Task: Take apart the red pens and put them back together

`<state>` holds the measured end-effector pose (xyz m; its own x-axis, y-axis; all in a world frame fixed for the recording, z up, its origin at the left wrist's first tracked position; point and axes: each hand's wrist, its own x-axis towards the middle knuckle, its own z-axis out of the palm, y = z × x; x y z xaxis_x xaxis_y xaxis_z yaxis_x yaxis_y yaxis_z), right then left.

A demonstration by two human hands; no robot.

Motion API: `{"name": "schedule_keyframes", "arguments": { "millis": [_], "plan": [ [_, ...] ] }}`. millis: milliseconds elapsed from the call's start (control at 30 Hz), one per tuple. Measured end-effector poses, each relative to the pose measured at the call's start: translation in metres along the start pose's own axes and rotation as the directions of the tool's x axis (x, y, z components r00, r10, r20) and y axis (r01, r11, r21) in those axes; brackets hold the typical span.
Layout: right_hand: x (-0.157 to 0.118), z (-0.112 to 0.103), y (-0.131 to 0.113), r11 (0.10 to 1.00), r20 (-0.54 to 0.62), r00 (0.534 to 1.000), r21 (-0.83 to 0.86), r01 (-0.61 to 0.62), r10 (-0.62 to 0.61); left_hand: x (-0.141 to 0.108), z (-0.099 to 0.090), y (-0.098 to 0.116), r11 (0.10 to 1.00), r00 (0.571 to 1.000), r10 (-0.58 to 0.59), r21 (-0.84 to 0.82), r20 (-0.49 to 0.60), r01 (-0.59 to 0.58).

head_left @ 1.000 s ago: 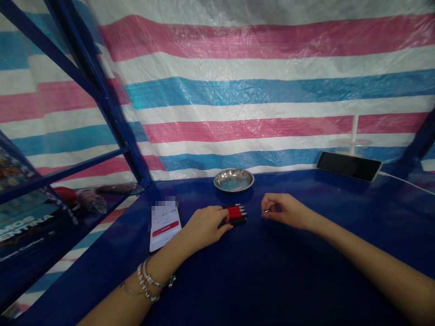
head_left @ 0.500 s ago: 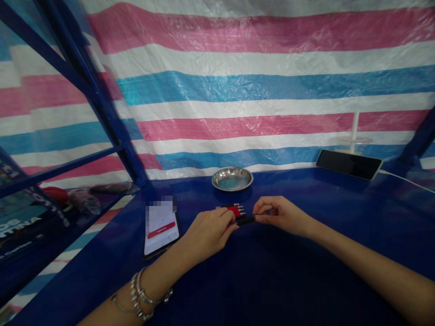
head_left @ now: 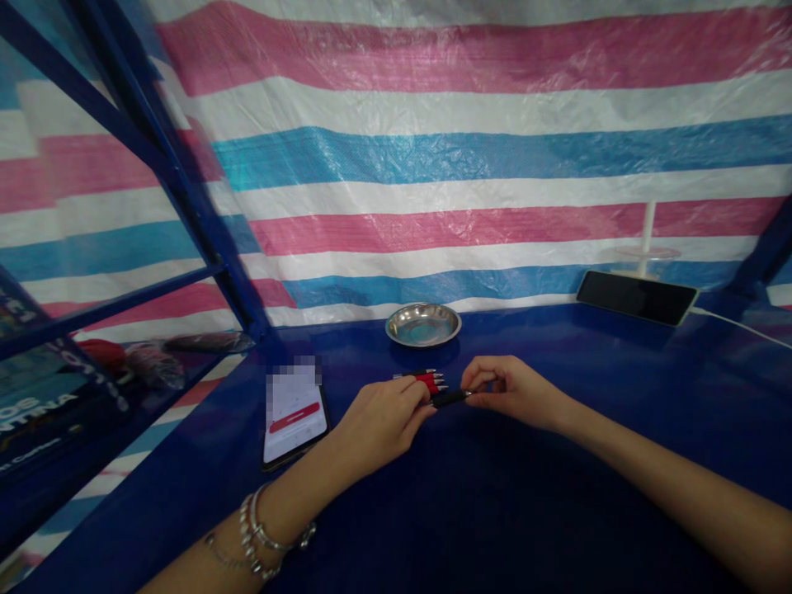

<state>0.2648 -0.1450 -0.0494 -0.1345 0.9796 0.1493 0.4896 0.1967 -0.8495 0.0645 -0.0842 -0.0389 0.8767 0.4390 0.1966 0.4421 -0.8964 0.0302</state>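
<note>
A black pen (head_left: 449, 399) lies crosswise between my two hands, just above or on the blue table. My left hand (head_left: 387, 419) is closed on its left part. The fingertips of my right hand (head_left: 502, 384) pinch the right end, by the silvery tip. Right behind my left fingers are several pens with silver tips: red pens (head_left: 433, 381) and a dark pen (head_left: 421, 374) at the back. My left hand covers most of their bodies. Bracelets circle the left wrist.
A shallow steel dish (head_left: 423, 325) stands behind the pens. A lit phone (head_left: 294, 421) lies to the left of my left forearm. At the back right, a dark-screened phone (head_left: 637, 297) with a white cable leans before a white stand (head_left: 647, 231). Blue metal bars (head_left: 186, 198) rise at left.
The black pen's right end has risen slightly, and its silvery tip now shows at my right fingertips. Both hands stay in nearly the same place.
</note>
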Motion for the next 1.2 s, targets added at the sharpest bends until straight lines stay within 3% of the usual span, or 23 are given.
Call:
{"name": "schedule_keyframes", "arguments": {
  "millis": [400,800,1200],
  "plan": [
    [-0.0003,0.0025,0.0017,0.996,-0.017,1.000,0.086,-0.009,0.011,0.0006,-0.0036,0.0021,1.000,1.000,-0.008,0.031,0.017,0.007],
    [-0.0013,0.0027,0.0047,0.991,0.068,0.998,0.132,0.002,-0.011,-0.0001,-0.0014,0.0014,1.000,1.000,0.015,0.017,-0.009,-0.014],
    [-0.0013,0.0017,0.0058,0.998,0.111,0.994,0.060,0.009,-0.015,-0.0005,-0.0027,0.0024,1.000,0.999,-0.004,0.027,-0.045,0.005]
  ]
}}
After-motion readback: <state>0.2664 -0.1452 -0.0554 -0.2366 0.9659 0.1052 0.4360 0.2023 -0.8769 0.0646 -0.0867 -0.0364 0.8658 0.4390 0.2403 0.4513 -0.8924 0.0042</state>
